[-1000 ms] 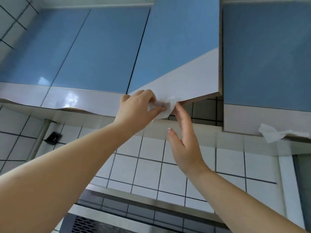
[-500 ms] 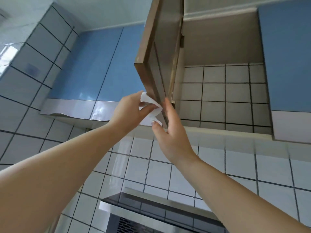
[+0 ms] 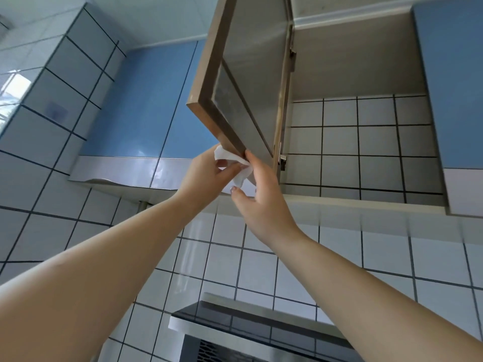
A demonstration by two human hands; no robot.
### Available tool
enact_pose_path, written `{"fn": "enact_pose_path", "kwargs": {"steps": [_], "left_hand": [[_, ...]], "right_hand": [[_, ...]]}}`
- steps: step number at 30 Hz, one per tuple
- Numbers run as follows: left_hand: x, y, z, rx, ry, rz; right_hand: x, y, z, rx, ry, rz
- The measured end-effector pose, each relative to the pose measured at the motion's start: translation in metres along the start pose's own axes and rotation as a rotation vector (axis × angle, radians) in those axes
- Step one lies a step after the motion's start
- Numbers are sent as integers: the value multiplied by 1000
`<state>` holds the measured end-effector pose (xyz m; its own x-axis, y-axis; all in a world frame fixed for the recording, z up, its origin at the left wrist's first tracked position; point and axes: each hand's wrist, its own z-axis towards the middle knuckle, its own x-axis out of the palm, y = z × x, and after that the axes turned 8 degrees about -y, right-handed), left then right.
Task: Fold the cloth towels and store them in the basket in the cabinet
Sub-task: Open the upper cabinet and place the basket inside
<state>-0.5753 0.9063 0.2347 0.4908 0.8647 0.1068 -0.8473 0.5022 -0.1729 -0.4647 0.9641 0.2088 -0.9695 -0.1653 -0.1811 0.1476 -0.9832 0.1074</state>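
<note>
Two hands meet at the door's (image 3: 243, 82) lower corner: the left hand (image 3: 206, 173) pinches a crumpled white cloth (image 3: 241, 173), the right hand (image 3: 261, 197) rests open-fingered against the door edge. Soft and light, the cloth is best gathered by its edges. Beyond, the cabinet (image 3: 366, 142) shows no basket.

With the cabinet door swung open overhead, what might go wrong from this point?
The left hand pinches a white tissue against the open door's lower corner; it may slip loose and fall. The right hand sits at that same door edge, so a swing could knock it. No basket shows inside the cabinet.
</note>
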Motion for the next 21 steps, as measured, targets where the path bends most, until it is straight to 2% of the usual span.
{"fn": "enact_pose_path", "kwargs": {"steps": [7,10,14,21], "left_hand": [[-3,-3,-1,-98,65,-66],[-9,2,-17,-205,94,-90],[-20,9,-57,-394,124,-187],[-49,-6,-135,-517,253,-37]], "right_hand": [[-9,0,-1,34,30,-4],[-16,-4,-9,60,1,-27],[-29,-13,-36,188,20,-79],[-32,-15,-111,368,144,-80]]}}
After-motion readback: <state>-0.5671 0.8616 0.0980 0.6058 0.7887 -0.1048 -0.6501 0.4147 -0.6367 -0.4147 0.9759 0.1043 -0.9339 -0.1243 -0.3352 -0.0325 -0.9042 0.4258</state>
